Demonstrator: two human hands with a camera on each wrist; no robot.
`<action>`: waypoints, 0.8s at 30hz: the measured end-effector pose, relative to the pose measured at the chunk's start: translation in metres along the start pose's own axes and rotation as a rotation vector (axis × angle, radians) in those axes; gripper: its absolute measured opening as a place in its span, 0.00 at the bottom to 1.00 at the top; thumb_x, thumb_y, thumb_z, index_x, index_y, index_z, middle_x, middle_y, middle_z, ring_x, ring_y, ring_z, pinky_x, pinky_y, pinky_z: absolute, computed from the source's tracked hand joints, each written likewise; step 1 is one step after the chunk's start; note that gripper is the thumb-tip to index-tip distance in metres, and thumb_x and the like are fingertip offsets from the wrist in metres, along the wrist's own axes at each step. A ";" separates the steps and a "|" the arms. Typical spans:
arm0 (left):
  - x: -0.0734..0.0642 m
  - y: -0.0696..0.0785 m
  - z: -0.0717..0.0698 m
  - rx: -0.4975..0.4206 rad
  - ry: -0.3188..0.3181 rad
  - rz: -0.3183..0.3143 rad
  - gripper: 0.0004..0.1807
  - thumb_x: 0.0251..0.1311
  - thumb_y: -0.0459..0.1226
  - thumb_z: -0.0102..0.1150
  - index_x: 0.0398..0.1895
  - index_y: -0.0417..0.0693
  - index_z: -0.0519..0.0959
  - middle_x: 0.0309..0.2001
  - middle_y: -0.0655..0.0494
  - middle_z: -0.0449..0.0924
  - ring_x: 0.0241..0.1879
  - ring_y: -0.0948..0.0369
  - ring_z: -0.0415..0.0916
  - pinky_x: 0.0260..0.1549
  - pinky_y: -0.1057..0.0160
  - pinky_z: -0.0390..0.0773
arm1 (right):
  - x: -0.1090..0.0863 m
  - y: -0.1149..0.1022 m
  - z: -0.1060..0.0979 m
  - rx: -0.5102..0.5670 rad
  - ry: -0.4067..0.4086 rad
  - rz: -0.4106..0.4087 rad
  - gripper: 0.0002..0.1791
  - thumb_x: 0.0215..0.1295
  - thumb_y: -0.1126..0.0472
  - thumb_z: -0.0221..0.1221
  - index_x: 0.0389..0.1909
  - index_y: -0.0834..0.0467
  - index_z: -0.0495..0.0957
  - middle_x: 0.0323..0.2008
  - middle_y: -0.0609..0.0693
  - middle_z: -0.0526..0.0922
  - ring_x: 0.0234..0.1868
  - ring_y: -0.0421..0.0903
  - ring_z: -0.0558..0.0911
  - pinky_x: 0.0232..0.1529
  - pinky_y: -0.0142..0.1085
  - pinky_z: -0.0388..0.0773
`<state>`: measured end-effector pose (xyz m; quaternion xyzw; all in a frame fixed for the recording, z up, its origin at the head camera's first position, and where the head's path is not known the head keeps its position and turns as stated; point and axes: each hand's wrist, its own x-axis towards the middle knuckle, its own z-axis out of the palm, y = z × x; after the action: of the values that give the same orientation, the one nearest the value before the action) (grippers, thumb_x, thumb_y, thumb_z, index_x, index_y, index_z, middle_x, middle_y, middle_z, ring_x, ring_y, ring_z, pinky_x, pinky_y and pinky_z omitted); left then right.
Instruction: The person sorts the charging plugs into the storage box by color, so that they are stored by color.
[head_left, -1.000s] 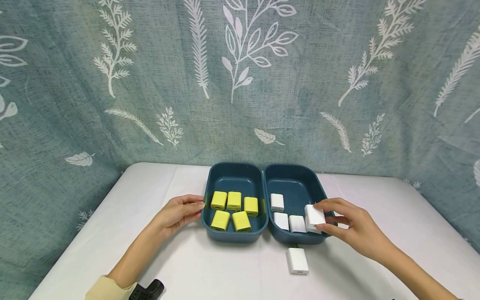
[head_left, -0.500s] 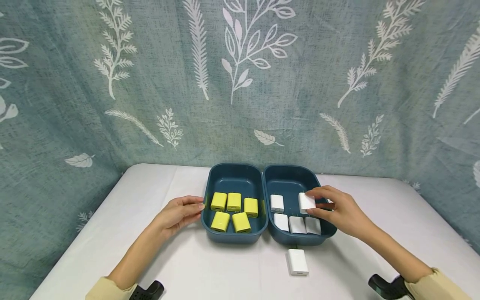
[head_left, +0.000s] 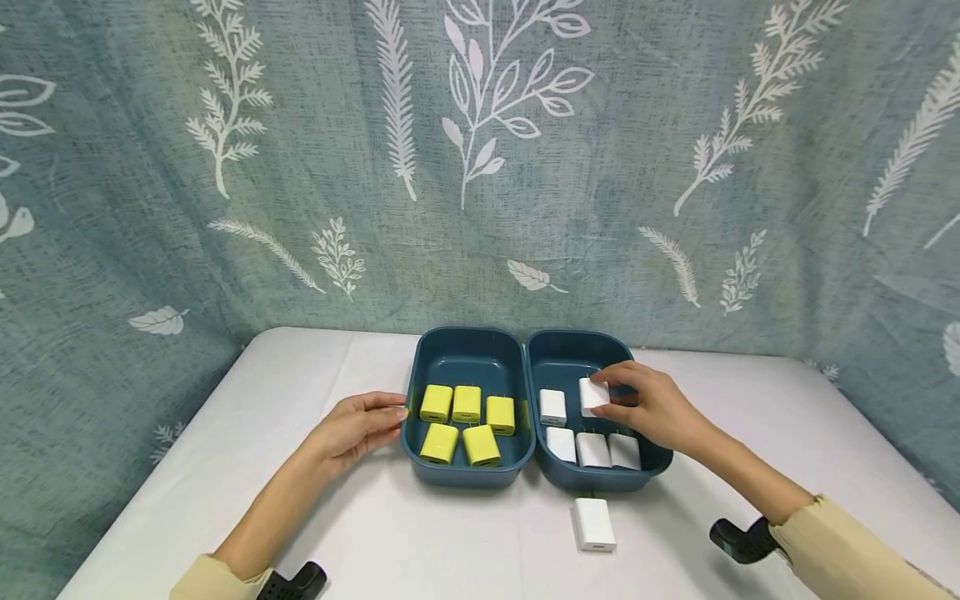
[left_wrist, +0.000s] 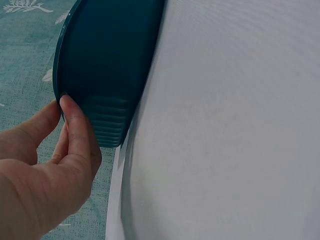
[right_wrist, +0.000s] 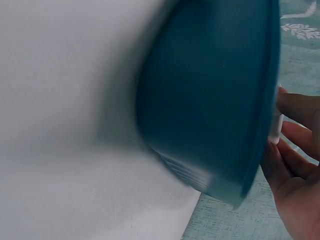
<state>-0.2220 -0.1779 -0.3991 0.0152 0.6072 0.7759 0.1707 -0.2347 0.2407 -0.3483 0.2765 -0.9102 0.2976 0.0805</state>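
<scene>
My right hand (head_left: 654, 406) pinches a white USB wall charger (head_left: 592, 397) low over the right blue bin (head_left: 581, 478); whether it touches the bin floor I cannot tell. Several white chargers (head_left: 592, 450) lie in that bin, mostly along its front. My left hand (head_left: 362, 427) holds the left rim of the left blue bin (head_left: 471, 477) between thumb and fingers, also visible in the left wrist view. Several yellow chargers (head_left: 482, 446) lie in this bin. In the right wrist view, the bin wall (right_wrist: 210, 100) hides most of the gripped charger.
One more white charger (head_left: 595, 525) lies on the white tablecloth (head_left: 442, 542) in front of the right bin. Both bins stand side by side near the table's back edge. A green curtain (head_left: 480, 250) with white leaf prints hangs behind.
My right hand has carried the white charger from the right bin's front right corner leftward and back, next to another white charger. The left hand and the left bin have stayed in place.
</scene>
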 end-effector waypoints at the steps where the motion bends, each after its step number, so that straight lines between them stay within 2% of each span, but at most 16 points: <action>1: 0.000 0.000 0.000 0.000 0.001 0.000 0.21 0.65 0.26 0.57 0.59 0.26 0.70 0.38 0.51 0.80 0.33 0.64 0.81 0.38 0.69 0.83 | 0.002 0.001 0.001 -0.003 -0.004 0.004 0.21 0.58 0.64 0.71 0.53 0.63 0.81 0.47 0.56 0.80 0.49 0.57 0.80 0.43 0.38 0.84; 5: 0.000 0.000 0.000 0.000 0.003 -0.003 0.21 0.65 0.26 0.57 0.60 0.26 0.69 0.38 0.51 0.80 0.33 0.64 0.81 0.37 0.69 0.83 | 0.009 0.006 0.006 -0.016 -0.032 0.027 0.21 0.59 0.63 0.71 0.52 0.64 0.81 0.46 0.56 0.80 0.48 0.56 0.80 0.42 0.38 0.84; 10: 0.000 0.001 0.000 0.004 0.005 -0.002 0.21 0.66 0.26 0.57 0.60 0.26 0.69 0.38 0.51 0.80 0.33 0.64 0.81 0.38 0.69 0.83 | 0.020 0.009 0.011 -0.043 -0.048 0.043 0.21 0.59 0.62 0.71 0.52 0.64 0.81 0.46 0.57 0.79 0.46 0.56 0.80 0.42 0.43 0.83; 14: 0.000 0.001 0.000 0.005 0.008 0.000 0.22 0.66 0.26 0.58 0.60 0.26 0.69 0.38 0.51 0.80 0.33 0.64 0.81 0.38 0.69 0.83 | 0.028 0.009 0.013 -0.038 -0.060 0.057 0.21 0.59 0.63 0.70 0.52 0.66 0.81 0.47 0.59 0.79 0.49 0.58 0.79 0.45 0.47 0.82; 20: 0.000 0.000 0.000 0.006 0.006 -0.007 0.22 0.65 0.26 0.58 0.60 0.26 0.69 0.39 0.50 0.80 0.33 0.64 0.80 0.38 0.69 0.83 | 0.032 0.011 0.018 -0.033 -0.081 0.084 0.21 0.59 0.62 0.70 0.52 0.65 0.81 0.48 0.58 0.80 0.51 0.58 0.77 0.49 0.48 0.81; 24: 0.000 0.000 0.001 0.008 0.014 -0.007 0.22 0.65 0.27 0.58 0.61 0.26 0.69 0.39 0.50 0.80 0.33 0.64 0.80 0.37 0.69 0.82 | 0.034 0.011 0.021 -0.045 -0.078 0.073 0.20 0.58 0.62 0.71 0.51 0.65 0.82 0.48 0.58 0.80 0.50 0.58 0.77 0.50 0.52 0.80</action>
<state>-0.2217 -0.1774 -0.3987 0.0084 0.6115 0.7729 0.1692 -0.2688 0.2206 -0.3601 0.2526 -0.9287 0.2686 0.0402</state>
